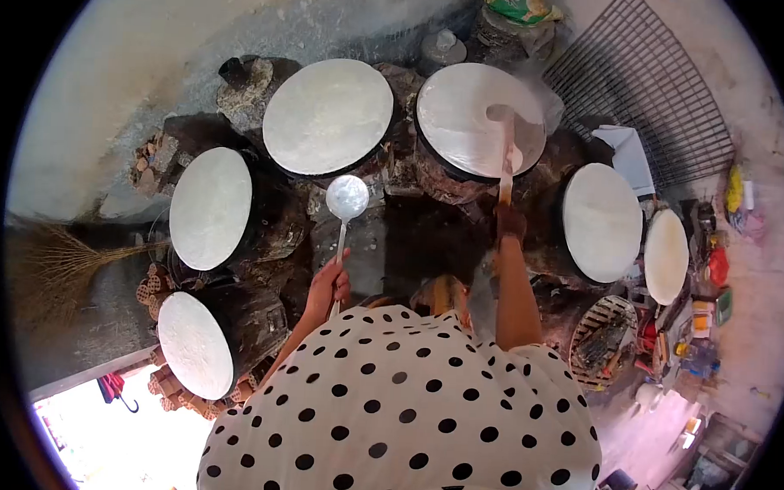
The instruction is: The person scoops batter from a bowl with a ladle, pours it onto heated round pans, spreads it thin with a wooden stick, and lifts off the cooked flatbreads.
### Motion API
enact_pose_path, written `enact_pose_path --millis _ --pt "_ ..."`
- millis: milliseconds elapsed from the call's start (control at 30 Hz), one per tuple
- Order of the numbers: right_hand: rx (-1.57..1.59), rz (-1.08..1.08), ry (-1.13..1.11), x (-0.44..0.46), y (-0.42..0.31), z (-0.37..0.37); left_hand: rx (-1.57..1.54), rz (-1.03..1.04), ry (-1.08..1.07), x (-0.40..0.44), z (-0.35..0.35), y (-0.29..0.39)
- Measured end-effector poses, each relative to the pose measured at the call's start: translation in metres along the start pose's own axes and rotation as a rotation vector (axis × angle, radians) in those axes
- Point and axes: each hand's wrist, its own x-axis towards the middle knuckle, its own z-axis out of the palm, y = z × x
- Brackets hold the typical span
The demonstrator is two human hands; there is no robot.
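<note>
My left hand (328,286) is closed round the handle of a metal ladle (348,198), whose round bowl is coated white and hangs in front of a round pan (327,117) covered with a white layer. My right hand (509,223) grips the lower end of a long flat spatula (506,154). The spatula's wide end lies over a second round white-covered pan (461,118), and a whitish patch shows beside its blade. Whether the blade touches the pan's surface I cannot tell.
More white-covered round pans curve round both sides, at left (210,208), lower left (196,345), right (603,223) and far right (666,257). A metal grid (643,90) leans at upper right. A basket (603,339) stands lower right, and a straw broom (72,260) lies at left.
</note>
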Motion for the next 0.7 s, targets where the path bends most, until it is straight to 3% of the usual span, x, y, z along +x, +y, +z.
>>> enact_pose_path --millis 133,267,367,533,700 --pt "0.025 -0.12 -0.146 0.011 -0.025 0.042 -0.015 0.005 -0.031 0.008 0.007 -0.004" --pt "-0.044 -0.297 -0.246 0.004 0.029 0.012 -0.019 0.045 -0.042 0.02 0.033 -0.001" --pt "-0.119 -0.218 -0.161 0.031 0.066 -0.039 -0.061 0.024 -0.045 0.027 0.047 -0.01" --pt "0.08 -0.016 -0.136 0.073 0.047 -0.07 -0.12 0.018 -0.072 0.043 0.089 -0.017" --pt "0.135 -0.288 -0.292 0.027 0.055 -0.046 -0.125 0.026 -0.109 0.056 0.113 -0.03"
